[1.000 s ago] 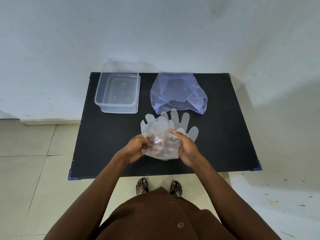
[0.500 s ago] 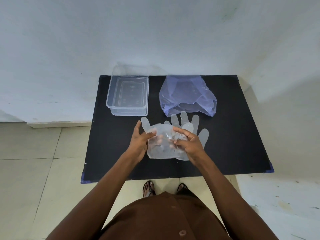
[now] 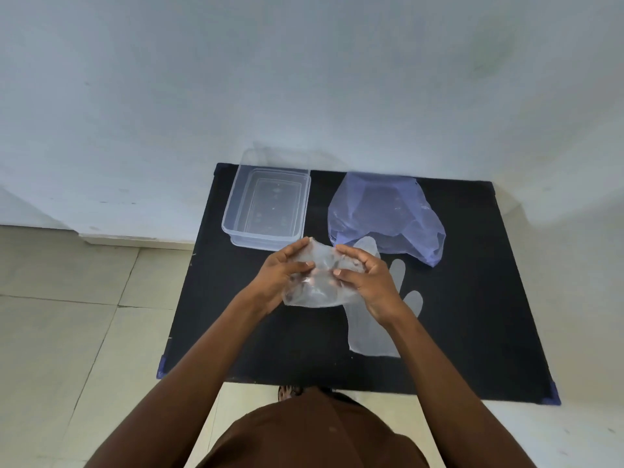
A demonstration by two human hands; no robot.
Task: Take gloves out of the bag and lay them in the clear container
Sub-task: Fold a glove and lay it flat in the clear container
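Note:
A folded clear plastic glove [image 3: 315, 285] is held above the black table [image 3: 472, 315] between my left hand [image 3: 282, 275] and my right hand [image 3: 366, 278]. Both hands grip it, thumbs on top. Just beyond it stands the clear container [image 3: 266, 206] at the table's far left, with nothing visible inside. The bluish plastic bag [image 3: 385, 214] lies at the far middle, its mouth toward me. Another clear glove [image 3: 371, 332] lies flat on the table under my right wrist, fingers pointing away and partly hidden by my hand.
The table stands against a white wall. Tiled floor lies to the left and in front, and my sandalled feet [image 3: 290, 391] show below the near edge. Blue corner caps [image 3: 161, 368] mark the table's near corners.
Both hands lifted the top glove off the one beneath, folded it smaller and carried it away from me, toward the container's near edge. The lower glove stays flat on the table.

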